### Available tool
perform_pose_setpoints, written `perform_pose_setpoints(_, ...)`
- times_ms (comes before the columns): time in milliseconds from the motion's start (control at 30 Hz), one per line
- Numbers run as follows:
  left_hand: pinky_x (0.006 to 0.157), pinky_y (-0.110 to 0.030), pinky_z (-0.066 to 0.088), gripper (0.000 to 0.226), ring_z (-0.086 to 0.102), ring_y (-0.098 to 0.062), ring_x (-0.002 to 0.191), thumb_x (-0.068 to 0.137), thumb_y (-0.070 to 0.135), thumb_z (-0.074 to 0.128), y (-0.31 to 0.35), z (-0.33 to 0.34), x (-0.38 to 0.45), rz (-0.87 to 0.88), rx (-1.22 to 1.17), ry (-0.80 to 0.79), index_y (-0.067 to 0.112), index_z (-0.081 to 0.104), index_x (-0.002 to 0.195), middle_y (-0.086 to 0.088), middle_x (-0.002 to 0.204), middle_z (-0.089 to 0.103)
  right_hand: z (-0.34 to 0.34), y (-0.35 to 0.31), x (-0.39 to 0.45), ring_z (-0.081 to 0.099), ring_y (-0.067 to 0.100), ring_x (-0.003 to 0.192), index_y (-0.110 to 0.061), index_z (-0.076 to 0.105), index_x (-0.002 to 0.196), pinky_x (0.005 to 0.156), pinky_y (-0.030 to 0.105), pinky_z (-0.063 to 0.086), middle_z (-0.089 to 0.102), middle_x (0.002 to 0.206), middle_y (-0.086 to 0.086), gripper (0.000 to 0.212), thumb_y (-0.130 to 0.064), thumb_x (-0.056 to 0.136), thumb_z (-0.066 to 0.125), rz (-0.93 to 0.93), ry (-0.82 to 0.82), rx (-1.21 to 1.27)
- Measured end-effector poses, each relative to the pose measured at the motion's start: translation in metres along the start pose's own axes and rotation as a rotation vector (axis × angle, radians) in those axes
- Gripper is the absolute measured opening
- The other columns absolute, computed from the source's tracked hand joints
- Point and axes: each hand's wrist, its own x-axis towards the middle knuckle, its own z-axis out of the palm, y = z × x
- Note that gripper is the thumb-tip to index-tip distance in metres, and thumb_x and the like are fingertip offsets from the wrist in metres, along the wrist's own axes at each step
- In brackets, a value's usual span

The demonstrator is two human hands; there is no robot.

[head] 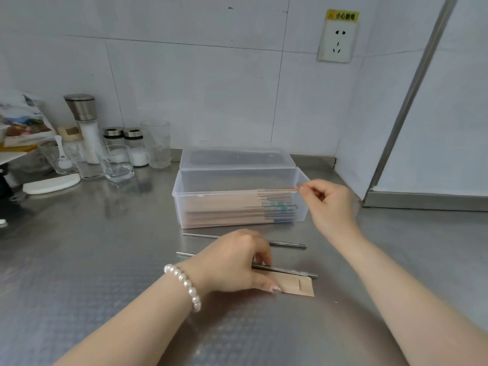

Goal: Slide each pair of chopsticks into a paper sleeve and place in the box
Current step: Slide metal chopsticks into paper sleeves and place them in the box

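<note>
Two bare steel chopsticks lay on the metal counter before the clear plastic box of sleeved pairs. My left hand pinned one brown paper sleeve; my right hand pinched a sleeved pair at the box's right rim.

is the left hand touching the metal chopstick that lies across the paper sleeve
Touching. The head view shows the left hand with its fingers curled down onto the metal chopstick, which runs out from under them across the paper sleeve.

2 chopsticks lie before the box of sleeved pairs.
</note>
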Motion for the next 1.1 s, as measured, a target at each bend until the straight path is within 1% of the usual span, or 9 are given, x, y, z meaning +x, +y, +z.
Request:
perform_pose_setpoints(67, 0.078, -0.024, 0.043, 0.033, 0.052, -0.009, 0.083, 0.070, 0.048, 0.071, -0.001, 0.001, 0.001, -0.009, -0.023, 0.001, 0.023, 0.064, 0.089, 0.004, 0.090, 0.059, 0.001, 0.007, -0.001, 0.037, 0.007, 0.052, -0.007, 0.065, 0.066, 0.056, 0.024, 0.032, 0.050, 0.056, 0.005, 0.019, -0.011, 0.085, 0.063, -0.006, -0.069, 0.042)
perform_pose_setpoints(167, 0.073, -0.019, 0.042, 0.020, 0.053, -0.008, 0.079, 0.075, 0.037, 0.070, -0.002, 0.003, 0.002, -0.011, -0.061, 0.004, 0.022, 0.065, 0.086, 0.004, 0.087, 0.060, -0.004, 0.008, -0.003, 0.037, 0.005, 0.049, -0.022, 0.064, 0.063, 0.054, 0.018, 0.033, 0.051, 0.056, 0.004, 0.023, -0.008, 0.080, 0.069, 0.016, -0.273, 0.058)
perform_pose_setpoints(267, 0.068, -0.013, 0.038, 0.008, 0.051, -0.005, 0.074, 0.077, 0.028, 0.070, -0.004, 0.005, 0.003, -0.014, -0.089, 0.032, 0.022, 0.066, 0.081, 0.008, 0.081, 0.056, -0.017, 0.001, -0.006, 0.037, 0.001, 0.045, -0.021, 0.064, 0.060, 0.050, 0.013, 0.032, 0.047, 0.046, -0.011, 0.022, -0.009, 0.074, 0.075, 0.069, -0.603, 0.009)
perform_pose_setpoints(400, 0.066, -0.014, 0.037, 0.004, 0.052, -0.009, 0.073, 0.079, 0.023, 0.068, -0.005, 0.008, 0.006, -0.024, -0.069, 0.089, 0.020, 0.067, 0.081, 0.008, 0.079, 0.056, -0.025, 0.001, -0.010, 0.040, 0.006, 0.050, -0.017, 0.066, 0.065, 0.052, 0.020, 0.034, 0.048, 0.050, -0.009, 0.014, -0.016, 0.069, 0.080, 0.125, -0.940, -0.149)
perform_pose_setpoints(500, 0.067, -0.016, 0.037, 0.008, 0.051, -0.003, 0.071, 0.079, 0.026, 0.068, -0.007, 0.010, 0.006, -0.041, -0.071, 0.204, 0.020, 0.067, 0.084, 0.009, 0.080, 0.056, -0.020, 0.001, -0.013, 0.039, 0.007, 0.049, -0.020, 0.063, 0.067, 0.052, 0.022, 0.033, 0.045, 0.049, -0.009, 0.018, -0.018, 0.069, 0.081, 0.128, -0.986, -0.230)
perform_pose_setpoints(567, 0.067, -0.011, 0.037, 0.024, 0.050, 0.002, 0.073, 0.071, 0.042, 0.069, -0.005, 0.008, 0.005, -0.015, -0.103, 0.245, 0.022, 0.066, 0.084, 0.011, 0.079, 0.056, -0.018, 0.001, -0.014, 0.037, 0.005, 0.047, -0.021, 0.061, 0.067, 0.051, 0.020, 0.032, 0.042, 0.050, -0.009, 0.019, -0.019, 0.071, 0.080, 0.123, -0.996, -0.275)
perform_pose_setpoints(667, 0.066, -0.008, 0.036, 0.041, 0.049, 0.001, 0.075, 0.056, 0.057, 0.073, 0.003, 0.006, 0.005, 0.046, -0.120, 0.146, 0.024, 0.066, 0.081, 0.013, 0.078, 0.055, -0.015, 0.001, -0.016, 0.036, 0.002, 0.043, -0.022, 0.061, 0.067, 0.049, 0.018, 0.032, 0.042, 0.049, -0.009, 0.019, -0.018, 0.072, 0.079, 0.124, -1.006, -0.269)
perform_pose_setpoints(933, 0.066, -0.011, 0.029, 0.033, 0.039, -0.006, 0.076, 0.070, 0.046, 0.072, 0.013, 0.011, 0.008, 0.052, -0.003, -0.054, 0.025, 0.052, 0.085, 0.010, 0.085, 0.044, -0.007, -0.001, -0.018, 0.040, 0.008, 0.052, -0.025, 0.056, 0.067, 0.052, 0.020, 0.033, 0.046, 0.056, -0.006, 0.021, -0.017, 0.080, 0.071, 0.118, -0.993, -0.309)
perform_pose_setpoints(1100, 0.065, -0.021, 0.027, 0.030, 0.037, -0.009, 0.072, 0.076, 0.037, 0.069, 0.018, 0.009, 0.006, 0.036, 0.018, -0.005, 0.026, 0.042, 0.081, 0.014, 0.075, 0.041, -0.008, -0.003, -0.018, 0.043, 0.005, 0.058, -0.028, 0.052, 0.066, 0.055, 0.019, 0.034, 0.049, 0.064, -0.010, 0.025, -0.018, 0.084, 0.065, 0.068, -0.959, -0.385)
